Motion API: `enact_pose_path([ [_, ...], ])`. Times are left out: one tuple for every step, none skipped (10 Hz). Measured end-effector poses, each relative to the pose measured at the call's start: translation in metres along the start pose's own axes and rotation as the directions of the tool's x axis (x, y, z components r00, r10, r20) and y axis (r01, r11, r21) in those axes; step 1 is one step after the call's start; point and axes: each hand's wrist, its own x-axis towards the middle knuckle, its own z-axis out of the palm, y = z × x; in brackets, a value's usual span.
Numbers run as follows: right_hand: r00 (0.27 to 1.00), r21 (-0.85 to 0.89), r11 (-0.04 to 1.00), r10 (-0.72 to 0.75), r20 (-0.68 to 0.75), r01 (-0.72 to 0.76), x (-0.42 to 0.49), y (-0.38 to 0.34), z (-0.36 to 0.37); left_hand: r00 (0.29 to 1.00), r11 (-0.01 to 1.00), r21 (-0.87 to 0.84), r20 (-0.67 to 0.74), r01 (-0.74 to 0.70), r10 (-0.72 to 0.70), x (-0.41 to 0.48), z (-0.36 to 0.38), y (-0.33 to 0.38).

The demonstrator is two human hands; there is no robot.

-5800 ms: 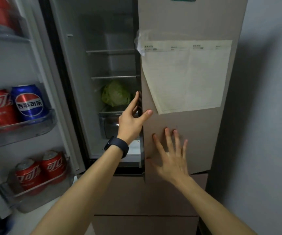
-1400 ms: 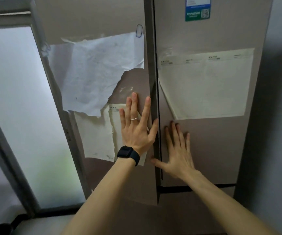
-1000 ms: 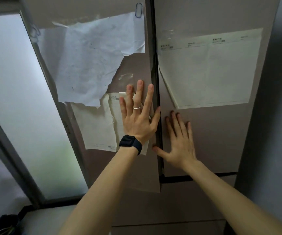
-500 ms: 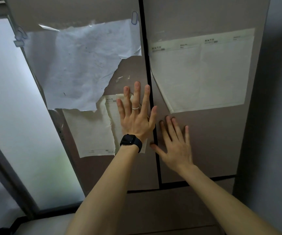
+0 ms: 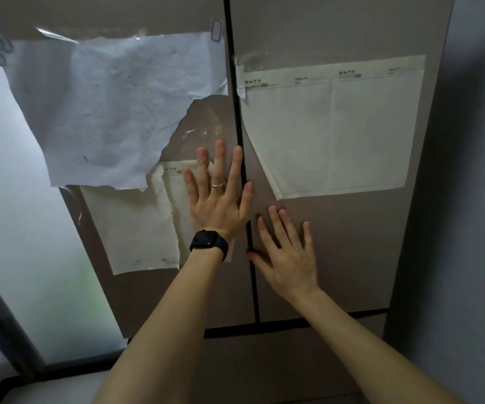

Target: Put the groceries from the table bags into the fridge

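The fridge fills the view, with its two upper doors closed and flush along the dark centre seam. My left hand (image 5: 219, 196), with a ring and a black watch, lies flat with spread fingers on the left door (image 5: 154, 287) beside the seam. My right hand (image 5: 289, 252) lies flat on the right door (image 5: 352, 243), lower down. Neither hand holds anything. No groceries or bags are in view.
Torn white paper (image 5: 113, 112) and a cream sheet (image 5: 142, 228) are stuck on the left door; a larger cream sheet (image 5: 337, 132) is on the right door. A frosted window (image 5: 17, 214) stands at the left, a grey wall (image 5: 474, 199) at the right, a lower drawer front (image 5: 264, 360) below.
The left fridge door, open 5.8 s ago, has swung shut under my left hand and now sits flush with the right door. Both hands stay flat on the doors.
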Motion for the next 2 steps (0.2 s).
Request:
enact_pose_path([
  [0.989,0.026,0.998,-0.064,0.13,0.061,-0.003,0.001,-0.021,1.0,1.0,0.025,0.026,-0.01,0.01,-0.001,-0.004,-0.001],
  [0.948,0.151,0.978,-0.179,0.262,0.142,0.006,0.019,-0.056,1.0,1.0,0.014,0.025,-0.016,0.015,0.0,-0.005,0.001],
])
